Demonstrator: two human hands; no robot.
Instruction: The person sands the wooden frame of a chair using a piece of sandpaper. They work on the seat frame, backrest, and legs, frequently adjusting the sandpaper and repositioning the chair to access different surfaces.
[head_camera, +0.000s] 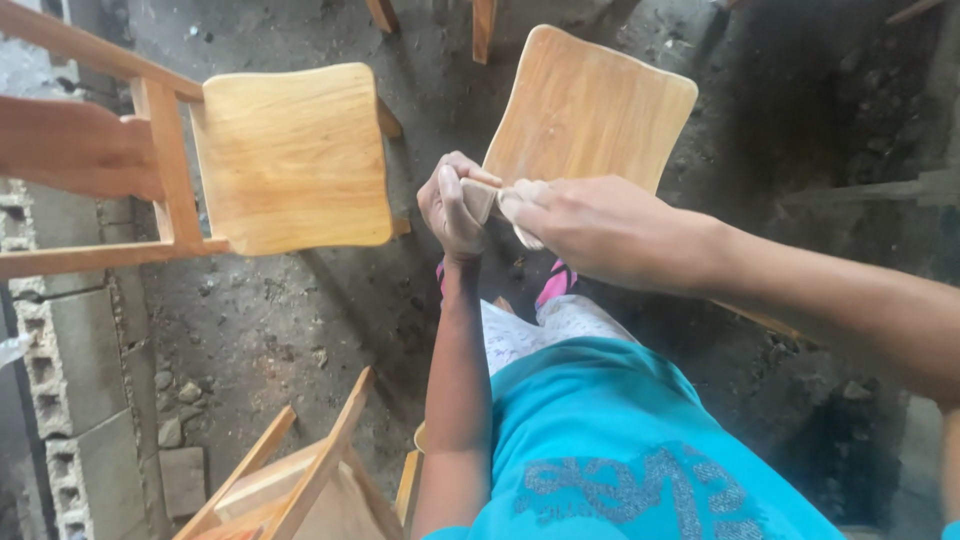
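Looking down from the head camera, I see my left hand (452, 208) and my right hand (590, 228) meeting over a small pale folded sheet (487, 200), likely sandpaper, though I cannot tell for sure. Both hands are pinched onto it, left fingers curled over its near edge, right fingertips pressing its other end. The sheet sits just in front of the lower edge of a light wooden chair seat (590, 105) that tilts up from the concrete floor (270, 320). A second wooden chair (290, 155) stands to the left, apart from my hands. Another wooden frame (300, 480) lies at the bottom left, beside grey concrete blocks (70, 370). My turquoise shirt (620, 450) fills the lower middle.
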